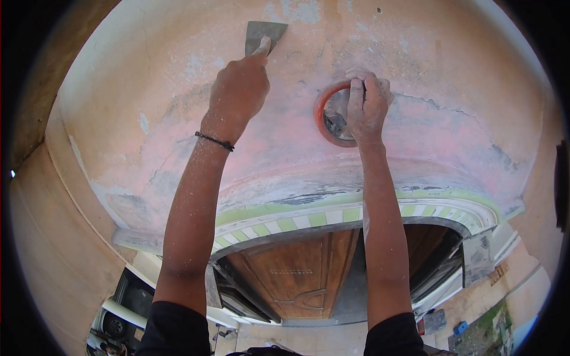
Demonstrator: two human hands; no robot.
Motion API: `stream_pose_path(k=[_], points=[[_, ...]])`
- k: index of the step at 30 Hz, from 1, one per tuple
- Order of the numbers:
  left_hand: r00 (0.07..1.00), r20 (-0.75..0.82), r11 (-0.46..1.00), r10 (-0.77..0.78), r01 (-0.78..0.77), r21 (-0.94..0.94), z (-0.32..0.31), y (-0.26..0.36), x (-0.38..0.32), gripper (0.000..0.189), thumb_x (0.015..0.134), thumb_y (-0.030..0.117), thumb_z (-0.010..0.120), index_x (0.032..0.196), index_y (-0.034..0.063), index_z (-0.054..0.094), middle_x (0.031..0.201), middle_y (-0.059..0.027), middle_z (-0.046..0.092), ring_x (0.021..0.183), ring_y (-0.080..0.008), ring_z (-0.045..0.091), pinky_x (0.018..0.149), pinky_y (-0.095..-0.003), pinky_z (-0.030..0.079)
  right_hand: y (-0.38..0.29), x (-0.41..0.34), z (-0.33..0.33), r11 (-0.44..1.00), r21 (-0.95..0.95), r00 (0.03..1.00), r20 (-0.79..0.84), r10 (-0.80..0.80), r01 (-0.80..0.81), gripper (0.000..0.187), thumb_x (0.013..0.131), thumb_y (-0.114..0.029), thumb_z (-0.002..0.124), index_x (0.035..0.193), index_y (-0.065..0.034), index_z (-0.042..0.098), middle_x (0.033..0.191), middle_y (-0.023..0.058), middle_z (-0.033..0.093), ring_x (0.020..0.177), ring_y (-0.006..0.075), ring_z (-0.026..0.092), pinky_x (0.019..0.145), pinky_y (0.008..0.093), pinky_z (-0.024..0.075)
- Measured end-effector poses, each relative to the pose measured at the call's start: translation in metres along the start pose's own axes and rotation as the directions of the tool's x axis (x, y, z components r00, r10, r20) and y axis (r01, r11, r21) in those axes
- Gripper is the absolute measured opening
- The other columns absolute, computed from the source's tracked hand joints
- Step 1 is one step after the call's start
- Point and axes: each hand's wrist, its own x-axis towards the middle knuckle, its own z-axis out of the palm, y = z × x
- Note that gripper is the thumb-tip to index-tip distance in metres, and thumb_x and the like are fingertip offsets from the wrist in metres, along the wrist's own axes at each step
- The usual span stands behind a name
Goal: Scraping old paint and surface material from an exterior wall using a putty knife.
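My left hand [239,89] grips a putty knife [259,33] with the index finger laid along its broad metal blade. The blade is at the upper part of a plastered wall [276,120]; whether it touches the surface cannot be told. In my right hand [370,104] is the rim of a round orange container [319,113], thumb on the near side. Its open mouth faces me, and grey and dark material shows inside. Pale dust coats my right fingers. Around both hands the wall is pink and peach, with worn paint, grey patches and cracks.
Below the hands runs a green-and-white moulded arch [307,219] over a carved wooden door [294,271]. A tiled floor [262,338] lies far down. At lower left stands a vehicle with a wheel [114,324], with a person partly visible beside it. A blue object [460,327] is at lower right.
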Motion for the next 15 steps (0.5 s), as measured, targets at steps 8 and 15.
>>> stream_pose_path(k=[8, 15], points=[[1.000, 0.005, 0.999, 0.007, -0.007, 0.036, -0.013, 0.007, 0.044, 0.048, 0.103, 0.015, 0.050, 0.152, 0.0178, 0.049, 0.100, -0.0224, 0.073, 0.089, -0.0432, 0.071, 0.083, -0.0512, 0.058, -0.008, -0.001, 0.014, 0.999, 0.008, 1.000, 0.001, 0.031, -0.031, 0.014, 0.098, -0.014, 0.057, 0.105, -0.0152, 0.070, 0.104, 0.0006, 0.071, 0.101, 0.0251, 0.055, 0.096, 0.0437, 0.0353], [0.992, 0.085, 0.991, -0.089, 0.097, -0.095, -0.001, -0.020, -0.058, 0.045, 0.105, 0.019, 0.050, 0.150, 0.0167, 0.051, 0.095, -0.0233, 0.073, 0.090, -0.0441, 0.071, 0.082, -0.0530, 0.057, -0.003, -0.003, 0.005, 0.998, 0.038, 0.999, 0.010, -0.044, 0.043, 0.013, 0.098, -0.014, 0.058, 0.103, -0.0145, 0.069, 0.105, 0.0010, 0.071, 0.101, 0.0258, 0.055, 0.096, 0.0448, 0.0351]])
